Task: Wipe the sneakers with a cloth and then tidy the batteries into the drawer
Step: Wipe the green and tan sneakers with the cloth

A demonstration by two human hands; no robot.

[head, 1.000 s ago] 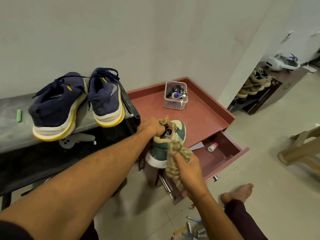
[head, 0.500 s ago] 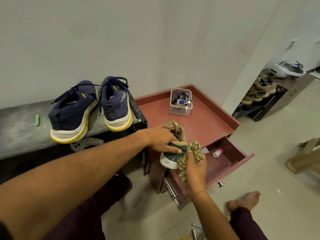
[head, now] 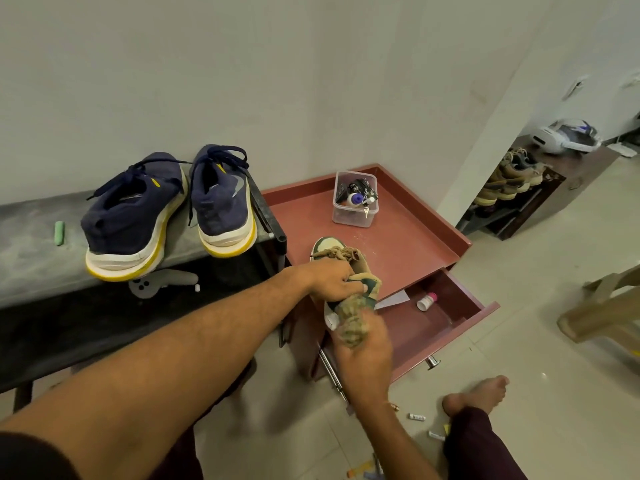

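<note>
Red cabinet [head: 408, 244], left fingers [head: 349, 289] gripping green sneaker [head: 371, 287], right fingers [head: 375, 336] clutching cloth [head: 351, 322] against it

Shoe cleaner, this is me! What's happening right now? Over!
Left hand grips green sneaker. Right hand holds cloth against its near end. Batteries on floor, not yet in open drawer. Over.

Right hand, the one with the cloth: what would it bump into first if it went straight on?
The green sneaker, most likely. The right hand points forward at it, and its cloth seems to touch that shoe, which the left hand holds. Blur hides the exact contact.
</note>
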